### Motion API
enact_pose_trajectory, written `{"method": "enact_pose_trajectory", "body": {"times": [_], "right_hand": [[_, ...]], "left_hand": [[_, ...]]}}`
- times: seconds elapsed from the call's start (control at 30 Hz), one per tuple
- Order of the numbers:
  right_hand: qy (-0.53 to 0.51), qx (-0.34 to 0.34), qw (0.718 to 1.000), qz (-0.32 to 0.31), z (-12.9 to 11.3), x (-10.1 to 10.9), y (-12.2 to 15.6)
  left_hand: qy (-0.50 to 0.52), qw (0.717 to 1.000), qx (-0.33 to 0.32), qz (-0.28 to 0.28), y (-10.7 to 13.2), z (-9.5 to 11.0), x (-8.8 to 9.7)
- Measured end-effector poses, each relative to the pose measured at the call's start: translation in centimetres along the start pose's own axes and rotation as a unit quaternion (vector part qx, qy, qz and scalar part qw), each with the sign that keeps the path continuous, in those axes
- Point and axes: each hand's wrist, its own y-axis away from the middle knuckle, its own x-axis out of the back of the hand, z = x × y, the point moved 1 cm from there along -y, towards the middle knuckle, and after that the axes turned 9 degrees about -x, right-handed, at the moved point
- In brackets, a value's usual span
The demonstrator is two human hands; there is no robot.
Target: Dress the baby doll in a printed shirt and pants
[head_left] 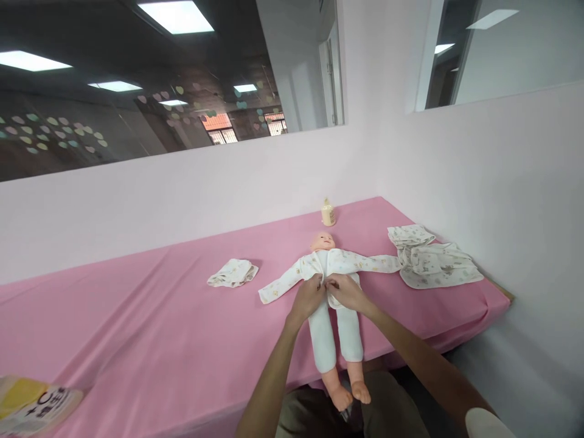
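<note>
A baby doll (pixel 349 334) lies on its back on the pink-covered table, its head away from me and its feet past the near edge. It wears a white patterned baby shirt (pixel 292 277) with both long sleeves spread sideways. At the doll's belly, my left hand (pixel 311 295) pinches the shirt's front edge. Close beside it, my right hand (pixel 345 292) has its fingers bent together on the other side of the shirt front. The fingertips of both hands nearly meet, and any small fastener between them is too small to make out.
A folded patterned cloth (pixel 233 272) lies left of the doll. Patterned baby clothes (pixel 438 264) are heaped at the right. Behind the doll's head stands a cream bottle (pixel 328 214). A labelled bottle (pixel 39 404) is at the near left. The pink tablecloth (pixel 150 328) meets the wall.
</note>
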Motion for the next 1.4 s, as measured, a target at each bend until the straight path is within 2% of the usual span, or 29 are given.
{"method": "enact_pose_trajectory", "body": {"times": [0.07,0.13,0.2,0.37,0.5,0.7,0.87,1.13,1.4], "right_hand": [[0.039,-0.033,0.996,0.072,0.6,0.1,-0.2],[0.068,-0.091,0.98,0.162,1.3,0.5,-0.9],[0.092,-0.122,0.969,0.195,1.5,0.8,-2.2],[0.176,-0.151,0.957,0.172,0.5,-0.3,-5.9],[0.173,-0.183,0.948,0.193,0.2,-1.5,-7.9],[0.118,-0.167,0.952,0.228,1.4,-1.3,-9.2],[0.034,-0.149,0.96,0.236,2.3,-0.9,-9.7],[-0.084,-0.131,0.955,0.254,2.6,-1.6,-10.3],[-0.093,-0.122,0.955,0.255,1.4,-1.9,-10.0]], "left_hand": [[-0.042,0.999,0.017,-0.027,-0.1,0.1,0.2],[-0.07,0.996,0.052,0.004,-0.7,-0.2,0.6],[-0.109,0.99,0.076,0.045,-2.0,-0.4,0.7],[-0.191,0.974,0.099,0.067,-6.3,-0.6,-0.3],[-0.207,0.967,0.116,0.094,-8.1,-1.1,-1.1],[-0.209,0.961,0.114,0.144,-8.0,-1.7,-1.8],[-0.201,0.961,0.092,0.164,-8.1,-2.2,-2.3],[-0.183,0.969,0.069,0.154,-7.9,-2.6,-2.2],[-0.2,0.972,0.047,0.117,-8.2,-2.8,-1.8]]}}
